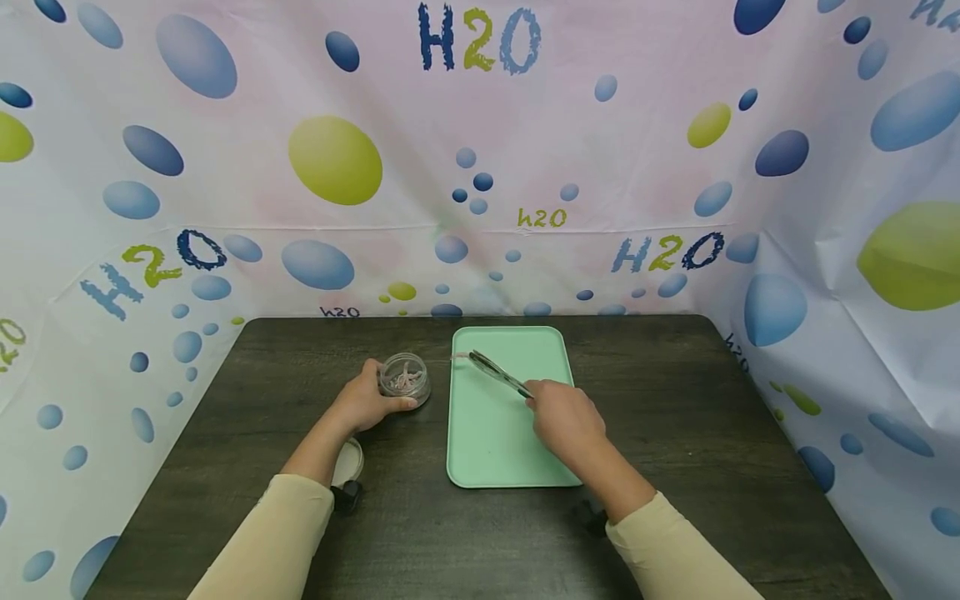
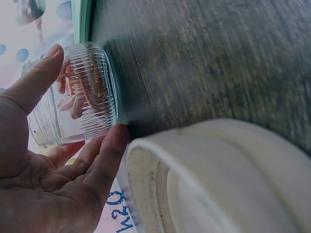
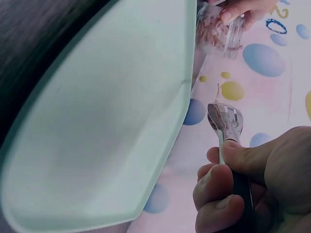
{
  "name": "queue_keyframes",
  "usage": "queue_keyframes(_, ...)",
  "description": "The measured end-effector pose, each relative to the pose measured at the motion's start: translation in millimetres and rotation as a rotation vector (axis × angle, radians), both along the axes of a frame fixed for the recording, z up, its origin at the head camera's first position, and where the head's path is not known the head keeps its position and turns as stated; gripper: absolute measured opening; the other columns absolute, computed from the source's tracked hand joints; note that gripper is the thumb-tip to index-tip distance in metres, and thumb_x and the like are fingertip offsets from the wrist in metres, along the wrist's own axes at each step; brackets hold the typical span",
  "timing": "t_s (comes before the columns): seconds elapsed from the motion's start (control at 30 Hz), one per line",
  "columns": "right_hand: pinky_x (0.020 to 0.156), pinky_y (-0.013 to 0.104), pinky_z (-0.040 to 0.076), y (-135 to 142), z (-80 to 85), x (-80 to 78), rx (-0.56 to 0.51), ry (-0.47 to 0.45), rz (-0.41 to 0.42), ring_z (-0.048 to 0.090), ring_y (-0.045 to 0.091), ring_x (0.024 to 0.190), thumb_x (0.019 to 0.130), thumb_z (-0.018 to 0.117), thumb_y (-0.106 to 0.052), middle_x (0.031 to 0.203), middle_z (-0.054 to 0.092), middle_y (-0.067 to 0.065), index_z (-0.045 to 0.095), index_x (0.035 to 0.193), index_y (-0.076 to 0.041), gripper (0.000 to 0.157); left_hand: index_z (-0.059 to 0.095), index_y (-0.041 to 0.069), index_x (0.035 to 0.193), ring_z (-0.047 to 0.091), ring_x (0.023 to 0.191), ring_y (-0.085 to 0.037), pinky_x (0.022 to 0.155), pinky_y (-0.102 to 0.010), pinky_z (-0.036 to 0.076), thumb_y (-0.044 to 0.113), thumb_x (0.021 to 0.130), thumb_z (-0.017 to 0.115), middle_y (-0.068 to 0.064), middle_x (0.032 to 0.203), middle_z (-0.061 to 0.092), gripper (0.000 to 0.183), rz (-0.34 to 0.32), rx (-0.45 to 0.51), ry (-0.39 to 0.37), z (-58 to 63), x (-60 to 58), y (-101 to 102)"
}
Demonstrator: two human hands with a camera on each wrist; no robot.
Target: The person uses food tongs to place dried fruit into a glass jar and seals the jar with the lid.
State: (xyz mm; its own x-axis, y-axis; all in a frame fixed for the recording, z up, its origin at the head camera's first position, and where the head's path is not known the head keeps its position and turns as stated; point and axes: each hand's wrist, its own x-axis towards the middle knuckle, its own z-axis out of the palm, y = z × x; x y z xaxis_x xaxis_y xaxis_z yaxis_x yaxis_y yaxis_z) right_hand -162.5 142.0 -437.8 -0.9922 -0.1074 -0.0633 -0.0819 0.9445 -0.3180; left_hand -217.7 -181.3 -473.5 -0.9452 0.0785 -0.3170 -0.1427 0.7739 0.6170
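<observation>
A clear glass jar with pinkish, whitish-coated strips inside stands on the table left of the tray. Around its side, my left hand holds it with thumb and fingers. My right hand grips metal tongs above the green tray. From the tongs' tips sticks a thin pinkish strip, near the tray's left edge. In the right wrist view the tong heads are close together and the strip points toward the jar. The jar's mouth has no lid on it.
A whitish round lid lies on the dark wooden table, partly hidden under my left wrist. Behind and beside the table hangs a white sheet with blue and green dots.
</observation>
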Motion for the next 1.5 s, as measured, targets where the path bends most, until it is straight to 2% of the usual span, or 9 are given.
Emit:
queue_keyframes(0.23, 0.066, 0.034, 0.056, -21, 8.7, 0.5, 0.010, 0.011, 0.031, 0.078, 0.025, 0.106, 0.106, 0.071, -0.022, 0.133, 0.079, 0.002, 0.075, 0.139, -0.021, 0.033, 0.029, -0.002, 0.159, 0.055, 0.139, -0.057, 0.107, -0.066, 0.050, 0.048, 0.098, 0.081, -0.038, 0.154, 0.051, 0.095, 0.005, -0.003, -0.003, -0.5, -1.2, -1)
queue_keyframes(0.37, 0.065, 0.032, 0.056, -29, 12.2, 1.7, 0.023, 0.043, 0.068, 0.078, 0.023, 0.101, 0.106, 0.071, -0.022, 0.132, 0.079, 0.002, 0.076, 0.137, -0.020, 0.031, 0.029, -0.001, 0.159, 0.056, 0.139, -0.056, 0.106, -0.065, 0.051, 0.049, 0.097, 0.082, -0.037, 0.153, 0.052, 0.095, 0.007, 0.001, -0.007, -2.0, -1.8, -2)
queue_keyframes(0.5, 0.061, 0.030, 0.053, -38, 16.1, 2.2, 0.049, 0.078, 0.096, 0.076, 0.019, 0.088, 0.106, 0.072, -0.021, 0.121, 0.081, 0.001, 0.076, 0.135, -0.021, 0.030, 0.029, 0.000, 0.158, 0.057, 0.137, -0.055, 0.105, -0.065, 0.051, 0.050, 0.097, 0.082, -0.037, 0.152, 0.053, 0.096, 0.004, 0.006, -0.013, -2.3, -2.6, -3)
queue_keyframes(0.63, 0.056, 0.027, 0.047, -50, 20.0, 0.6, 0.075, 0.069, 0.109, 0.069, 0.014, 0.076, 0.107, 0.070, -0.022, 0.111, 0.079, -0.004, 0.075, 0.136, -0.025, 0.029, 0.029, 0.000, 0.159, 0.057, 0.138, -0.055, 0.105, -0.065, 0.051, 0.050, 0.097, 0.082, -0.037, 0.153, 0.052, 0.096, 0.000, 0.010, -0.016, -1.3, -3.2, -4)
queue_keyframes(0.83, 0.055, 0.028, 0.047, -69, 23.7, -2.3, 0.193, 0.093, 0.163, 0.063, 0.014, 0.069, 0.109, 0.067, -0.021, 0.104, 0.075, -0.008, 0.075, 0.133, -0.028, 0.027, 0.029, 0.000, 0.159, 0.054, 0.141, -0.056, 0.108, -0.066, 0.050, 0.051, 0.097, 0.081, -0.037, 0.156, 0.050, 0.096, 0.002, 0.009, -0.015, -2.4, -3.8, -5)
queue_keyframes(1.0, 0.056, 0.030, 0.048, -79, 22.9, -2.7, 0.261, 0.098, 0.170, 0.064, 0.017, 0.069, 0.108, 0.068, -0.015, 0.103, 0.074, -0.008, 0.075, 0.131, -0.028, 0.028, 0.030, 0.000, 0.158, 0.054, 0.141, -0.056, 0.108, -0.066, 0.050, 0.050, 0.097, 0.081, -0.037, 0.156, 0.050, 0.094, 0.001, 0.011, -0.009, -1.9, -2.8, -4)
queue_keyframes(1.3, 0.055, 0.033, 0.050, -93, 19.8, 0.9, 0.318, 0.104, 0.192, 0.057, 0.018, 0.061, 0.109, 0.066, -0.023, 0.099, 0.069, -0.006, 0.074, 0.123, -0.026, 0.016, 0.036, 0.001, 0.152, 0.063, 0.131, -0.050, 0.104, -0.062, 0.052, 0.046, 0.096, 0.083, -0.032, 0.145, 0.060, 0.086, 0.019, 0.007, 0.010, 1.4, -0.3, -1)
queue_keyframes(1.5, 0.056, 0.032, 0.051, -96, 19.4, 2.3, 0.317, 0.097, 0.204, 0.058, 0.018, 0.061, 0.110, 0.066, -0.025, 0.111, 0.070, -0.004, 0.069, 0.136, -0.023, 0.026, 0.038, 0.000, 0.149, 0.064, 0.129, -0.049, 0.102, -0.061, 0.053, 0.046, 0.096, 0.084, -0.032, 0.143, 0.061, 0.084, 0.010, 0.008, 0.016, 1.1, 0.3, -1)
